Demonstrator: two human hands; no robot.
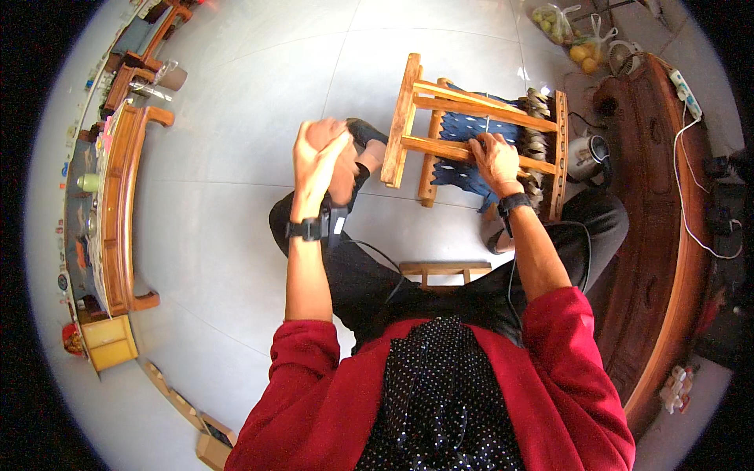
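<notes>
Wooden frame [444, 147] with white-flecked blue cloth [463, 174] is gripped by right hand [496, 163]; left hand [316, 157]'s grip unclear.

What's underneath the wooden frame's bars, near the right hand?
Blue webbing shows below the bars, with pale floor visible through its gaps. The part directly beneath the right hand is covered.

Floor [228, 243] of large pale tiles with thin joints, seen from above. Standing on it: upper right of centre, the wooden frame [463, 104] strung with blue material [465, 177]; just beyond it, a metallic kettle [582, 162]; farther off, plastic bags of green fruit [554, 27] and yellow fruit [587, 55]; right, a dark carved cabinet [626, 275].
</notes>
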